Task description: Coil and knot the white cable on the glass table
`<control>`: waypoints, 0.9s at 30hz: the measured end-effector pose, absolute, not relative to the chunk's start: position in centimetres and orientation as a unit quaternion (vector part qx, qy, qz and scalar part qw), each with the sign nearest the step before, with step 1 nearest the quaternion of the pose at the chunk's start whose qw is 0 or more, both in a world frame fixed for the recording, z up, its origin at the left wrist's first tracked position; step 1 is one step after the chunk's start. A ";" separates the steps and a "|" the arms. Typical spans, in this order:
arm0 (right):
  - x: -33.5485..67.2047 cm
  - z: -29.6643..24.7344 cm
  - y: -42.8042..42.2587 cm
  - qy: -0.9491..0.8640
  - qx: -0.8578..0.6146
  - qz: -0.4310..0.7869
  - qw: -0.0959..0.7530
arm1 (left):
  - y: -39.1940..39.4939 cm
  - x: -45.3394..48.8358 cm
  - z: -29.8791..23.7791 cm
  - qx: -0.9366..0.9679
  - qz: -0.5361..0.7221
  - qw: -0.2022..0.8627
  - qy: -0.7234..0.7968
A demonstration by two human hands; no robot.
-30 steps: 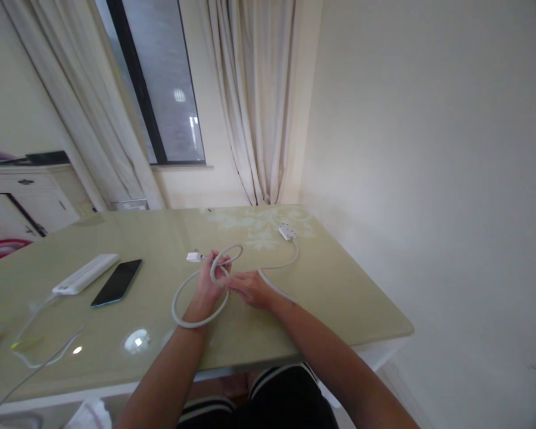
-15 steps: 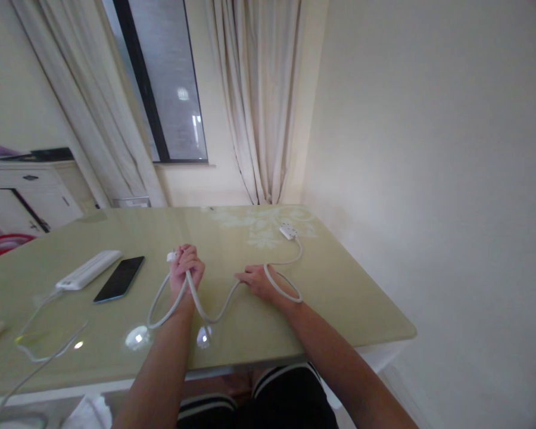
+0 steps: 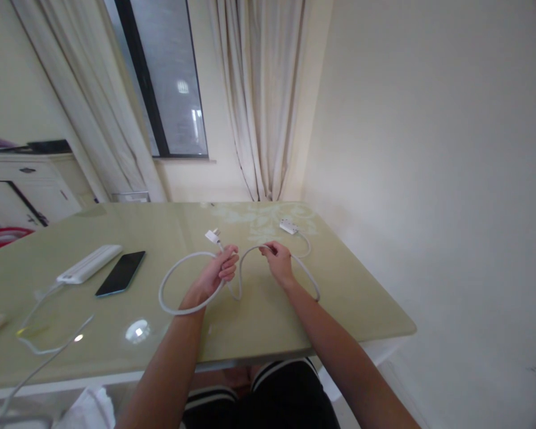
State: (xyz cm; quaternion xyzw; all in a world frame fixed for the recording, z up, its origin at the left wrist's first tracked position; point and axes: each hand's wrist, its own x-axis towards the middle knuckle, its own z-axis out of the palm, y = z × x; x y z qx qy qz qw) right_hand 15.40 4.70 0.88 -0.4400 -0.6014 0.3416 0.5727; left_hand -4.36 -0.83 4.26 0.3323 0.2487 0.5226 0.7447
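A white power cord runs between both hands above the table. My left hand is closed around it near the plug end. The white plug sticks out past the fingers with its prongs pointing up and away. One loop of the cord hangs round my left wrist. My right hand pinches the same cord farther along, between thumb and fingers. From there the cord bends past the right wrist and leads to a small white socket block lying at the table's far right.
On the pale green glossy table lie a black phone and a long white power strip to my left. A thin white cable trails off the front left edge. A wall borders the right side.
My left hand has moved right, towards the right hand, and the plug now stands out clearly. My right hand has moved slightly up and right, and the cord's left loop is wider.
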 end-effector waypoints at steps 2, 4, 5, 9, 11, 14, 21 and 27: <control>15.2 1.0 4.6 -0.572 -0.438 0.376 0.583 | -0.9 -3.2 4.1 0.359 0.542 0.710 0.268; 15.0 1.2 4.4 -0.550 -0.438 0.403 0.586 | -1.0 -2.5 4.0 0.370 0.580 0.670 0.281; 15.0 1.3 4.3 -0.542 -0.439 0.412 0.586 | -1.0 -2.3 4.0 0.369 0.604 0.645 0.287; 14.8 1.7 4.0 -0.531 -0.439 0.420 0.590 | -0.7 -2.5 4.2 0.347 0.704 0.539 0.307; 14.9 1.9 3.9 -0.526 -0.431 0.426 0.596 | -0.6 -2.8 4.4 0.331 0.724 0.524 0.303; 14.9 2.0 3.9 -0.521 -0.409 0.442 0.604 | -0.7 -3.4 4.6 0.284 0.714 0.588 0.251; 14.9 1.7 3.5 -0.625 -0.372 0.362 0.583 | -0.5 -6.0 4.4 0.138 0.736 0.658 0.077; 14.9 1.6 2.2 -0.786 -0.273 0.217 0.510 | 0.2 -6.6 4.3 0.163 0.799 0.550 0.178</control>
